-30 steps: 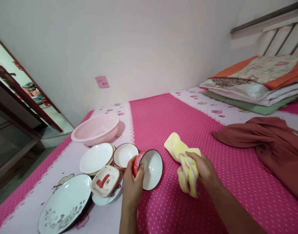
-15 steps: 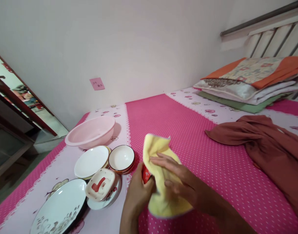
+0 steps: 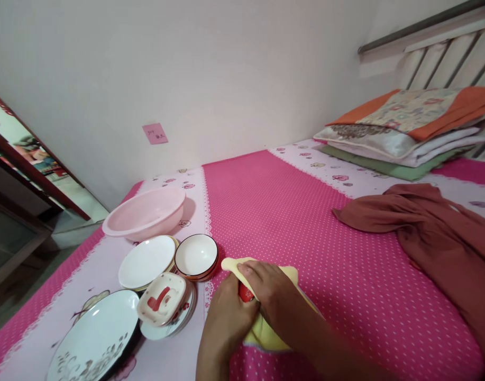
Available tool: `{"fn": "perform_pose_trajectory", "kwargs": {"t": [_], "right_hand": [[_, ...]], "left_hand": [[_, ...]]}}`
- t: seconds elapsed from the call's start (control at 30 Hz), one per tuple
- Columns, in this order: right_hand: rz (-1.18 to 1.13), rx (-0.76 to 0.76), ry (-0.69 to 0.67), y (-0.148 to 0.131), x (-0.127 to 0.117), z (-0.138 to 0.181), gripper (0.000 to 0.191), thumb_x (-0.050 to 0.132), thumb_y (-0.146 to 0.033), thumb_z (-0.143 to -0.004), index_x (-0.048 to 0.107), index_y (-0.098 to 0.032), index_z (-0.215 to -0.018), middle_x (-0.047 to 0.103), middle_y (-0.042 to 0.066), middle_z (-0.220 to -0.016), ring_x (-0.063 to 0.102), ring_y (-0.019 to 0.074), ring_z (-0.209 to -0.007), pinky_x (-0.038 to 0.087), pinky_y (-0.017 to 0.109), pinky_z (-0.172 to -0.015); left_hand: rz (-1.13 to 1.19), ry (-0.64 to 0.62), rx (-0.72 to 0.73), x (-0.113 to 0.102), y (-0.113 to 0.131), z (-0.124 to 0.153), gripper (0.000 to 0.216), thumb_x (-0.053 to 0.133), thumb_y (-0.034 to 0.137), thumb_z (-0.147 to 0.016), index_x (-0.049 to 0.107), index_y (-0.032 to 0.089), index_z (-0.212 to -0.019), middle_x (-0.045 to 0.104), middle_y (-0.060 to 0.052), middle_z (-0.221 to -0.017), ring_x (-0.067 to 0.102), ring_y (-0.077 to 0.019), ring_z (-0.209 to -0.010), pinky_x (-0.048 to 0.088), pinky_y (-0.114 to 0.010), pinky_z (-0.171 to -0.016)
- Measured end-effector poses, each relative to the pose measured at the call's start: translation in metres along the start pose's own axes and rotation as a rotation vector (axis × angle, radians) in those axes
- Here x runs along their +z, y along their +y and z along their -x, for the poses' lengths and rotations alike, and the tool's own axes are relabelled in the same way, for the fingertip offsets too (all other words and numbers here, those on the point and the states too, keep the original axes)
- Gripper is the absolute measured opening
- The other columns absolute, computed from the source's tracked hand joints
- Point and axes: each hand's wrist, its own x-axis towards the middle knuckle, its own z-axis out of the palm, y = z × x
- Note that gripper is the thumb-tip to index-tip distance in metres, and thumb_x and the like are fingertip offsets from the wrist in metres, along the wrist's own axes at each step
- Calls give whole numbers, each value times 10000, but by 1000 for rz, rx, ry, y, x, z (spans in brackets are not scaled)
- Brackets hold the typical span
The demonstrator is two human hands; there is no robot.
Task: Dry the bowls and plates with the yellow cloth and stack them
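My left hand (image 3: 229,315) is closed on a red bowl (image 3: 245,292), of which only a small patterned patch with a dark edge shows; the rest is hidden by the hands and cloth. My right hand (image 3: 277,299) presses a yellow cloth (image 3: 266,336) over the bowl, its fingers bent around the edge. To the left of my hands stands a stack of white bowls (image 3: 197,255) with dark rims and reddish outsides. Beside it, a square dish with a red figure (image 3: 162,298) rests on small plates (image 3: 189,317).
White plates (image 3: 147,263) are stacked behind the square dish. A large dark-rimmed plate (image 3: 95,328) lies at front left, and a pink basin (image 3: 145,211) stands behind. Brown-red clothing (image 3: 424,233) and piled cushions (image 3: 404,124) lie right on the pink bedspread (image 3: 266,206).
My right hand has moved down and left with the cloth, which now folds over the bowl's edge instead of standing up. My left hand keeps its hold, and the bowl sits slightly lower.
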Motion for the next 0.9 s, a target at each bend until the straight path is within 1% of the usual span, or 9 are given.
{"fn": "perform_pose_trajectory", "kwargs": {"t": [0.1, 0.17, 0.3, 0.4, 0.47, 0.57, 0.67, 0.8, 0.9], "right_hand": [[-92, 68, 12, 8, 4, -2, 267, 500, -111, -1008, 666, -197, -1198, 723, 89, -1105, 670, 249, -1035, 549, 415, -945], [-211, 75, 20, 17, 4, -4, 197, 506, -175, -1039, 683, -211, -1117, 726, 57, -1040, 677, 221, -976, 545, 372, -908], [-441, 94, 29, 32, 0, -7, 248, 562, -318, -1027, 701, -218, -1207, 745, 75, -1088, 695, 227, -985, 538, 350, -893], [-605, 181, 35, 35, -4, -8, 300, 602, -367, -990, 730, -218, -1216, 762, 78, -1105, 707, 238, -983, 538, 346, -875], [-743, 249, 41, 34, -5, -8, 311, 618, -369, -965, 743, -212, -1202, 771, 68, -1097, 713, 240, -988, 547, 333, -858], [-941, 335, 78, 32, -2, -8, 336, 674, -363, -907, 746, -196, -1189, 780, 55, -1063, 725, 242, -960, 567, 317, -816], [-1104, 410, 132, 32, 6, -7, 376, 744, -380, -855, 736, -188, -1178, 786, 49, -1040, 740, 248, -936, 587, 328, -809], [-1220, 532, 251, 32, 19, -7, 443, 828, -433, -794, 721, -182, -1143, 795, 64, -1023, 755, 283, -974, 594, 414, -929], [-1319, 639, 318, 24, 28, -6, 498, 833, -460, -788, 692, -181, -1175, 801, 91, -1033, 765, 300, -971, 603, 450, -935]], "left_hand": [[68, 4, -21, -1, 1, 1, 362, 672, 163, -758, 687, 238, -1113, 770, -98, -1080, 704, -324, -967, 482, -399, -846], [158, 24, -27, -1, -2, 2, 527, 672, 126, -725, 651, 238, -1239, 762, -97, -1095, 703, -312, -972, 488, -400, -879], [333, 42, -42, -2, -11, 2, 821, 660, 101, -693, 509, 240, -1487, 752, -77, -1014, 696, -273, -859, 507, -384, -839], [328, 41, -71, -4, -14, 2, 962, 638, 127, -709, 340, 262, -1614, 722, -34, -926, 662, -249, -763, 501, -358, -737], [335, 49, -71, -6, -14, 2, 988, 637, 160, -737, 267, 265, -1647, 702, -21, -908, 658, -249, -776, 500, -351, -726], [431, 67, -41, -8, -13, 1, 983, 662, 196, -749, 267, 244, -1647, 697, -23, -933, 661, -234, -803, 520, -344, -773], [564, 99, -12, -6, -14, 0, 960, 667, 210, -735, 312, 239, -1627, 705, -27, -963, 667, -216, -814, 530, -315, -761], [685, 193, 10, -1, -21, -4, 901, 704, 257, -740, 394, 221, -1585, 696, -12, -909, 675, -212, -818, 537, -295, -744], [749, 278, 10, 6, -24, -9, 813, 728, 317, -761, 479, 196, -1525, 729, -50, -990, 699, -232, -885, 553, -315, -793]]}}
